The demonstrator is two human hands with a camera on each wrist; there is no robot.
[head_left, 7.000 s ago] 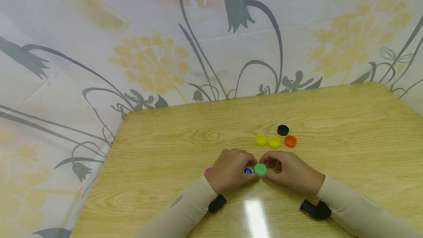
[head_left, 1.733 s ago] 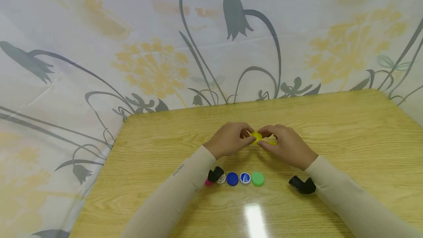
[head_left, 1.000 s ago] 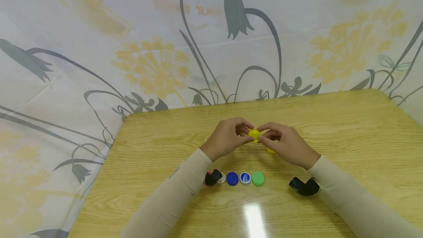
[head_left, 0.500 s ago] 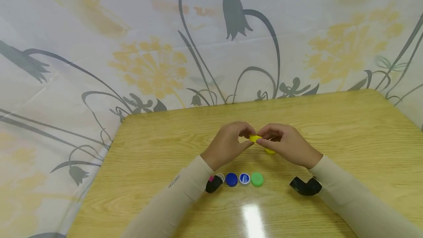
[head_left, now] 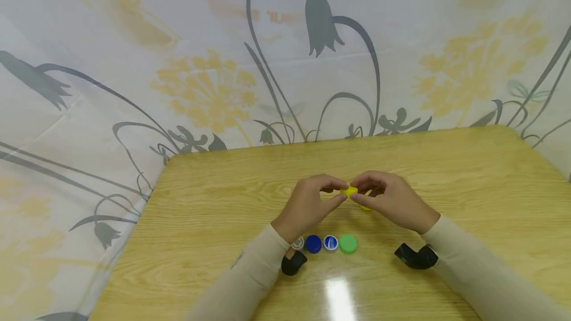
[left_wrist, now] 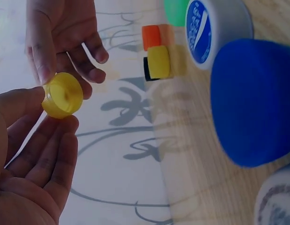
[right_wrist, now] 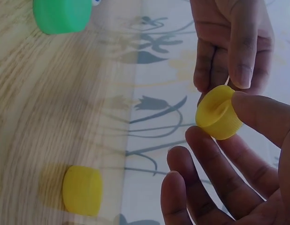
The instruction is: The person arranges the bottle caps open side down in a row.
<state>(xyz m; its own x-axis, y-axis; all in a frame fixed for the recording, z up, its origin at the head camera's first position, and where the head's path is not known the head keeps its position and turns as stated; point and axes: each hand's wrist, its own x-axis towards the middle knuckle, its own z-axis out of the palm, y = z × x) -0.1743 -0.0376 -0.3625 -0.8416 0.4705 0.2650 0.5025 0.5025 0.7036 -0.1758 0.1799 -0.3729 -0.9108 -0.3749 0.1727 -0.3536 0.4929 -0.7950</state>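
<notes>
A yellow bottle cap (head_left: 349, 191) is held up off the table between my two hands. My left hand (head_left: 308, 203) pinches it from the left with thumb and fingers. From the other side my right hand (head_left: 396, 200) grips it between thumb and fingertips. The right wrist view shows the hollow side of this yellow cap (right_wrist: 220, 112). A second yellow cap (right_wrist: 82, 191) rests on the table, mostly hidden behind my right hand in the head view. Near it, the left wrist view shows an orange cap (left_wrist: 151, 37) and a black cap (left_wrist: 148, 70).
Nearer my body, caps lie in a row on the wooden table (head_left: 214, 182): green (head_left: 348, 243), white with a blue label (head_left: 330, 243), plain blue (head_left: 313, 244) and printed white (head_left: 297, 243). My left forearm covers the row's left end. A patterned cloth (head_left: 285, 53) hangs behind the table.
Seven seconds ago both hands held the green cap, which now lies in the row. They moved farther back and lifted a yellow cap. Over the last second that cap has tilted between the fingers.
</notes>
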